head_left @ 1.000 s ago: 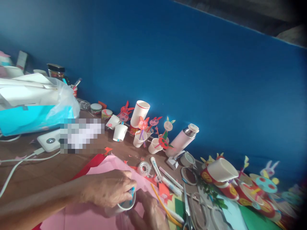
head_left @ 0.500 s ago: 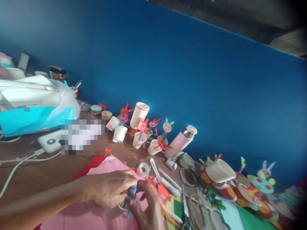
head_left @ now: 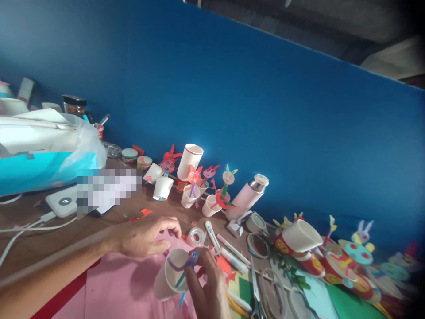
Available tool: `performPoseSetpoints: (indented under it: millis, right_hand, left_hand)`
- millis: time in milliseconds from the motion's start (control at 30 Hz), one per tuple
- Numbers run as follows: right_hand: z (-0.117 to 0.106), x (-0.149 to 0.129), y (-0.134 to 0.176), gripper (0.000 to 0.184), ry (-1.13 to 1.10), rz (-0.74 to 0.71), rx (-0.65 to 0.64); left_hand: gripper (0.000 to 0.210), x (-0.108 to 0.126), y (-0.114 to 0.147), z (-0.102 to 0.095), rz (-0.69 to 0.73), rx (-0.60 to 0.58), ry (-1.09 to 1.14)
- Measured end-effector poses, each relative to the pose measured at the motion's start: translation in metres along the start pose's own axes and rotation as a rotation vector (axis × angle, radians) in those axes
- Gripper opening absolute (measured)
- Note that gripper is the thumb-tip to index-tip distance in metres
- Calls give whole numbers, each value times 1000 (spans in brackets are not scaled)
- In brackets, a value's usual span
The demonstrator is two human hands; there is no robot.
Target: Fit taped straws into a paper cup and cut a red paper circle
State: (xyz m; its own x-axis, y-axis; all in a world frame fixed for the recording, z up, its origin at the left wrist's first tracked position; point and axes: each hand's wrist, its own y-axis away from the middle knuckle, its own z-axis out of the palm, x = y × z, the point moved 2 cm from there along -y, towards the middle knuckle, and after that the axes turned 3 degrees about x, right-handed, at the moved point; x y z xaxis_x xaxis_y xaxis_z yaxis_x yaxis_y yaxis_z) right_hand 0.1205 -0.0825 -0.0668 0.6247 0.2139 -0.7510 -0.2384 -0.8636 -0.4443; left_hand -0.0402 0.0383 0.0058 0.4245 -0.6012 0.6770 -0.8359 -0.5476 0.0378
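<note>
A white paper cup is tilted over pink paper, its mouth turned toward my right hand. That hand pinches a bundled blue straw at the cup's rim; the straw's lower part runs inside the cup and a blue end shows below. A purple strip curves across the cup's mouth. My left hand is apart from the cup, above the paper's far edge, its fingers curved and spread with nothing visible in them.
Behind stand paper cups with rabbit-like paper faces and a pink thermos. A tape roll, markers and scissors lie to the right. A power bank with a white cable is at left.
My left hand has let go at the cup and moved away up and left. The cup's mouth now shows, and my right hand still holds the blue straw.
</note>
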Motion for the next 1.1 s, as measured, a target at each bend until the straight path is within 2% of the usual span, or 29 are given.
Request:
performPoseSetpoints:
  millis: [67, 200, 333, 467, 633, 800, 867, 1000, 1100]
  right_hand:
    - [-4, -1, -3, 9, 12, 14, -3]
    - [-9, -3, -9, 10, -11, 36, -3]
    - [-9, -3, -9, 10, 27, -3, 55]
    - [-10, -4, -9, 10, 108, -41, 66]
    - [-17, -6, -11, 11, 186, -57, 132]
    - [-25, -10, -14, 8, 190, -58, 153]
    - [-25, -11, -14, 8, 200, -57, 148]
    - [-21, -10, -13, 7, 171, -78, 121]
    - [-20, -10, -14, 6, 114, -94, 110]
  left_hand:
    - [31, -4, 1, -3, -59, -63, -4]
    - [23, -10, -5, 8, -2, -67, 113]
    - [15, -19, -14, 24, -79, -58, 220]
    - [13, -24, -18, 30, -79, -33, 335]
    - [22, -24, -18, 34, -39, -22, 591]
    - [34, -25, -19, 27, -6, -99, 812]
    - [33, -26, -19, 24, -13, -133, 798]
    - [10, -22, -17, 21, 14, -187, 640]
    - [14, -13, -13, 23, 13, -152, 481]
